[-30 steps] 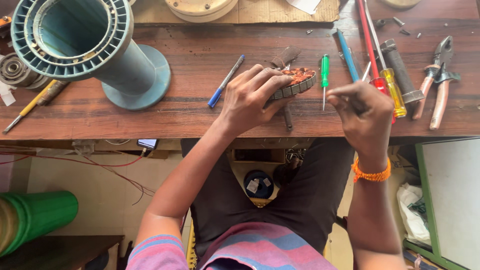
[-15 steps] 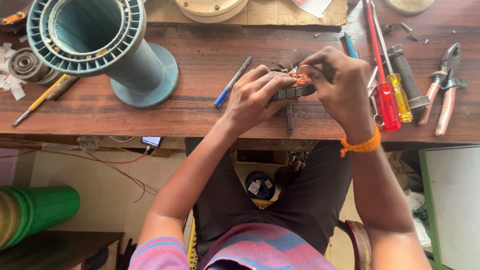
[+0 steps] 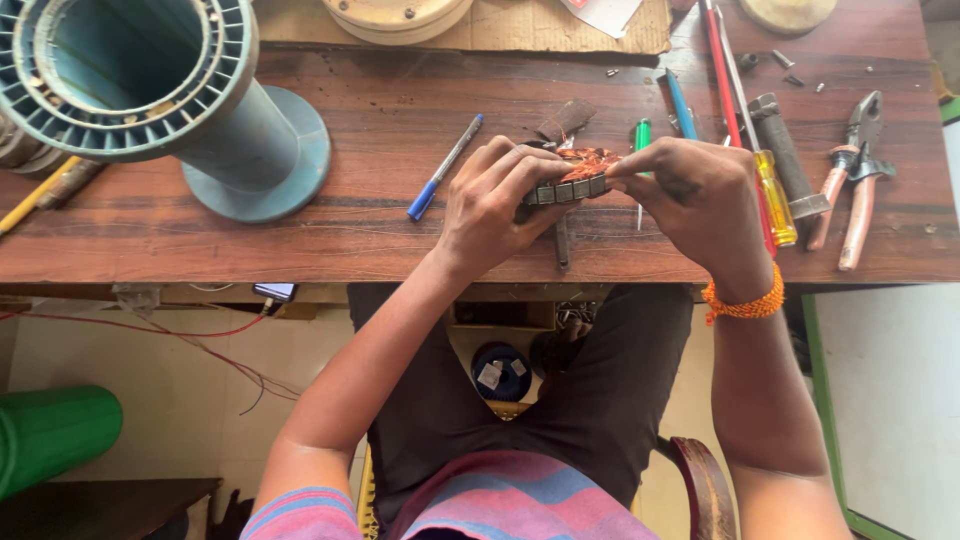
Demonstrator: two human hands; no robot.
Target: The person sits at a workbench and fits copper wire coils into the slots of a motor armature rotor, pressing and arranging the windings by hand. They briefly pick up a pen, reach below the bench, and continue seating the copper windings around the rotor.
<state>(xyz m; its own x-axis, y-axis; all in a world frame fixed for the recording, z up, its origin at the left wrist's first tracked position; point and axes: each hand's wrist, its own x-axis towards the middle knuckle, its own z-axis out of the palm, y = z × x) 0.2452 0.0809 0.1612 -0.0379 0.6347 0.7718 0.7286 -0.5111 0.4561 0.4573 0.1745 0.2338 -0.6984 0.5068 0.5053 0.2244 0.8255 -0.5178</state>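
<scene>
A: Wound core [image 3: 570,186], centre of frame, slightly above middle. Small ridged metal ring, copper wire bunched on top. Held just over the tabletop [image 3: 300,240]; whether it touches the wood, cannot tell.

B: Long axis?

A: Runs left to right across the frame, tilted a little up toward the right. Ridged side faces the camera.

B: Which hand has it?

A: Both. Left hand [image 3: 490,205] comes in from the left side of the frame, fingers curled over the left end, thumb beneath; grip closed on the core. Right hand [image 3: 695,195] comes in from the right, thumb and forefinger pinched shut at the right end by the copper. Whether that pinch has wire or the metal rim, too small to tell.

B: Nearer hand?

A: Even. The core lies between them, left carrying more of it.

B: Around it?

A: Green-handled screwdriver [image 3: 641,140] just behind the core, partly hidden. Blue pen [image 3: 445,168] left of the left hand, lying diagonal. Yellow-handled screwdriver [image 3: 775,195] just right of the right hand, pliers [image 3: 855,175] beyond. Large teal spool [image 3: 150,90] upper left, well apart.
</scene>
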